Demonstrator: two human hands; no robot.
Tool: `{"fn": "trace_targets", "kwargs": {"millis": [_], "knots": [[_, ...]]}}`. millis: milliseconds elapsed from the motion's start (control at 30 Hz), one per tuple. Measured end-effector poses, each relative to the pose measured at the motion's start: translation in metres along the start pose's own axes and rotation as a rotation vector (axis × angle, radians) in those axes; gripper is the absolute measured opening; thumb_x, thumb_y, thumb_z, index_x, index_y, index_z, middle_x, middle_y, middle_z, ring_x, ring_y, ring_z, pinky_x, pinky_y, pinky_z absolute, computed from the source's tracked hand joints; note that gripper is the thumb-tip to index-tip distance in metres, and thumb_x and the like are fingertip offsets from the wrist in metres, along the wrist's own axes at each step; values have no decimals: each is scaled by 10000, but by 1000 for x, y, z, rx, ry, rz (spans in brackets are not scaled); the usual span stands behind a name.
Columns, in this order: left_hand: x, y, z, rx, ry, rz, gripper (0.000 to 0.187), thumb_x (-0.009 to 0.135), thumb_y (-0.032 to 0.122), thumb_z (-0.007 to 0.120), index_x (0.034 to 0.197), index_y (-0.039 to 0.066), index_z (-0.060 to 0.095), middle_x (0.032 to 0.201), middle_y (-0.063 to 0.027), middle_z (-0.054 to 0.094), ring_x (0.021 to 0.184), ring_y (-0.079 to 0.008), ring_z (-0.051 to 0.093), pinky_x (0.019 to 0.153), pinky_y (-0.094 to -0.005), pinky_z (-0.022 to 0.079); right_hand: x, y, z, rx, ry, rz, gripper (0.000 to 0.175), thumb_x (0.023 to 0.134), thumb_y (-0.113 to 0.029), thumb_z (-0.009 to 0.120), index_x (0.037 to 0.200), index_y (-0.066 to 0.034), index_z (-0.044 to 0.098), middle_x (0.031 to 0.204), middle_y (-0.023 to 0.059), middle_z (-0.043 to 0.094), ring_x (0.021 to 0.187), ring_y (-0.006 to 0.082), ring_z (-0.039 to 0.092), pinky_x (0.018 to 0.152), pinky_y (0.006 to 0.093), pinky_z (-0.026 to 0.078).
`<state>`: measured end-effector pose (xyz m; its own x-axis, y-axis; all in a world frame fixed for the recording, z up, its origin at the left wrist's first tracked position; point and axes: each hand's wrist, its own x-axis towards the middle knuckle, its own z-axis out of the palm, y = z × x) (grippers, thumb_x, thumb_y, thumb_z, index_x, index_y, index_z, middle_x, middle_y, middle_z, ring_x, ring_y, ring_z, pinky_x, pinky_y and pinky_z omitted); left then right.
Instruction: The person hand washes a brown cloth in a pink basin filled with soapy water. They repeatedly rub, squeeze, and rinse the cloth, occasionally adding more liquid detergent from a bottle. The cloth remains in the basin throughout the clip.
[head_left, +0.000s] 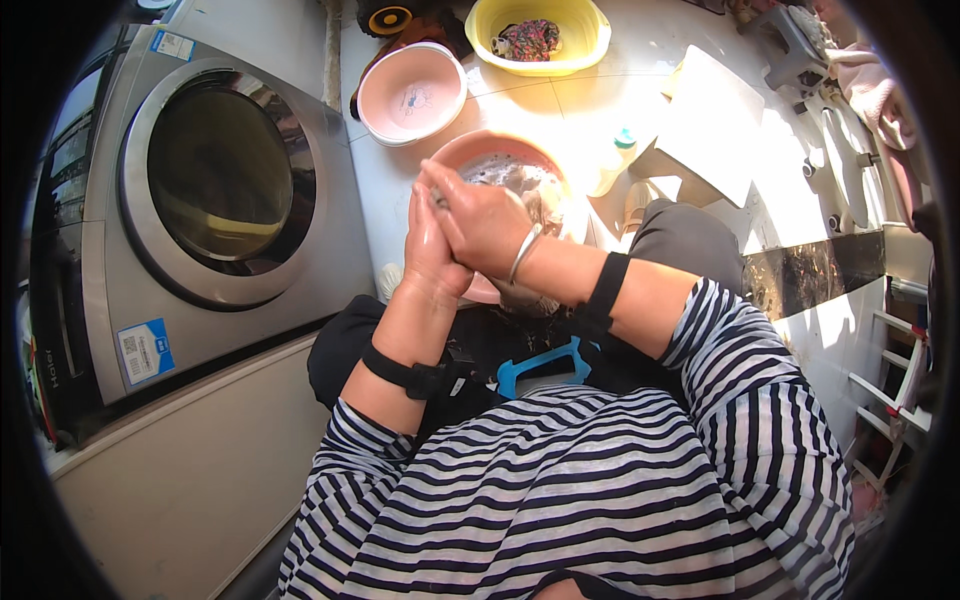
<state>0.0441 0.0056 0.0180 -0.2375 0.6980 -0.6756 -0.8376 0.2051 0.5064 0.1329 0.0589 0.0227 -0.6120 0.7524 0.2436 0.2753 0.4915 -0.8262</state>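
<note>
My left hand (433, 251) and my right hand (486, 225) are wet and pressed together above the near left part of a pink plastic basin (541, 145). The right hand lies over the left palm and fingers, with a ring on one finger and a bangle at its wrist. Whether anything is held between the palms cannot be seen. Sudsy water (487, 166) and soaked brownish cloth (541, 196) fill the basin, partly hidden by my hands. Below it, some cloth hangs near the basin's near rim, between my knees.
A front-loading washing machine (337, 217) stands at left. Beyond the basin are a pink washbasin (412, 94) and a yellow tub (540, 69) holding patterned cloth. A bottle with a teal cap (613, 169) and a pale board (712, 124) are at right; a white rack (892, 375) is farther right.
</note>
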Motion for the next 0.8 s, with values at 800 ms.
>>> {"fn": "trace_targets", "kwargs": {"millis": [800], "knots": [[37,-7,-6,157,-228,73,465,1057,353,438,1373,14,484,1275,-141,606,1162,-261,602,984,-407,516,11,65,28,70,264,82,342,918,-200,519,1217,-62,610,898,201,699,899,397,675,806,466,530]]}}
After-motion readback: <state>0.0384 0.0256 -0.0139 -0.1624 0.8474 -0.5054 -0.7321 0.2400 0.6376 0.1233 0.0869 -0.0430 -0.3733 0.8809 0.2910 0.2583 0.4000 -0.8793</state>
